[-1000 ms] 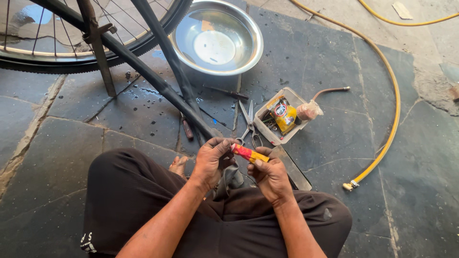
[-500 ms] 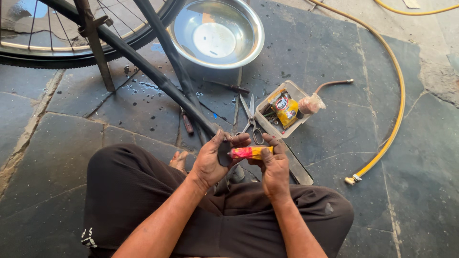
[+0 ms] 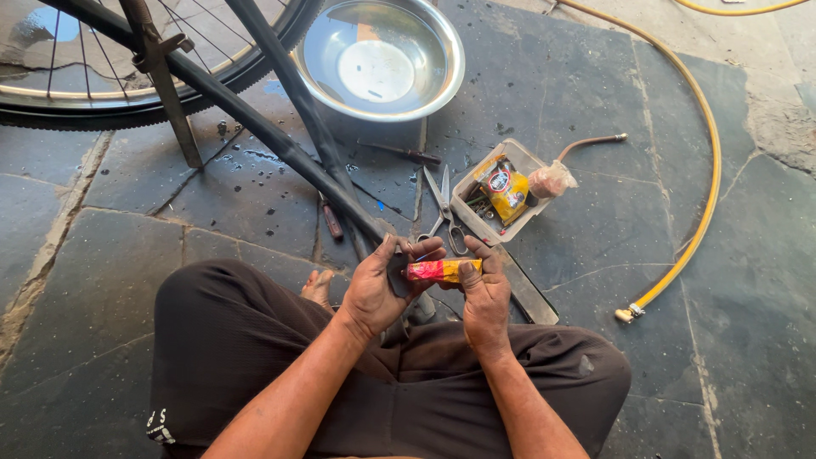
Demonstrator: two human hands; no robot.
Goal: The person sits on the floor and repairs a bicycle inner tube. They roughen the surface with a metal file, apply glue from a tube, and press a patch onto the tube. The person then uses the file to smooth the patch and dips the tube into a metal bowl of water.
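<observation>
A small red and yellow tube (image 3: 442, 270) lies level between both hands, above my crossed legs. My left hand (image 3: 384, 287) grips its left end, with a small dark round piece behind the fingers. My right hand (image 3: 484, 293) holds the tube's right end, thumb on top. A black inner tube (image 3: 280, 140) runs across the floor right up to my left hand. Scissors (image 3: 445, 211) lie just beyond my fingers.
A steel basin (image 3: 378, 58) stands at the top, next to a bicycle wheel (image 3: 102, 59). A small box (image 3: 501, 191) of packets, a screwdriver (image 3: 399, 153), a flat metal bar (image 3: 529, 296) and a yellow hose (image 3: 701, 170) lie on the wet stone floor (image 3: 102, 280).
The red and yellow tube has turned from a slant to level, and both hands have shifted slightly with it. My right thumb now rests on top.
</observation>
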